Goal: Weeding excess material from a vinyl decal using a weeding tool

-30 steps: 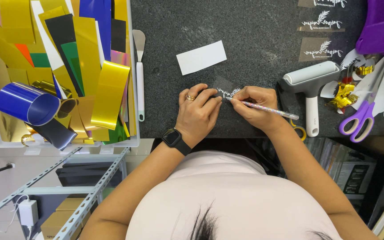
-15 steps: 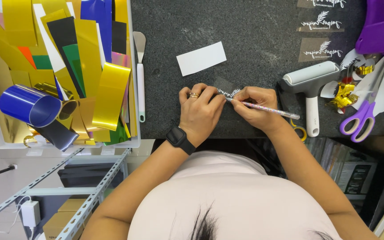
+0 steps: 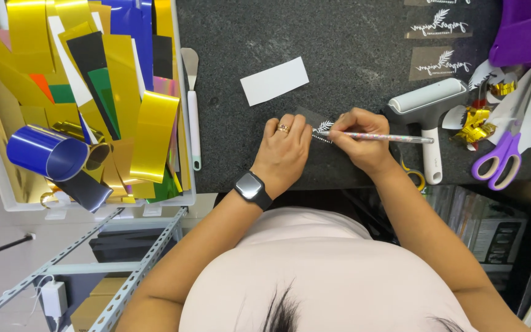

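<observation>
My left hand (image 3: 285, 152) lies flat on the dark mat, fingers pressing down a small black vinyl piece (image 3: 318, 125) with a white leaf design. My right hand (image 3: 362, 139) grips a thin pen-like weeding tool (image 3: 388, 137), its tip touching the white design beside my left fingertips. A ring sits on my left hand and a dark watch (image 3: 252, 187) on that wrist.
A white paper rectangle (image 3: 275, 80) lies above my hands. A white bin (image 3: 185, 147) of gold, blue and green vinyl rolls stands left, a spatula (image 3: 190, 104) beside it. Right: a grey-and-white roller (image 3: 428, 114), purple scissors (image 3: 504, 157), gold scraps (image 3: 474, 120), more leaf decals (image 3: 440, 64).
My left hand has flattened and spread over the vinyl piece; the tool tip stays on the design with little other movement.
</observation>
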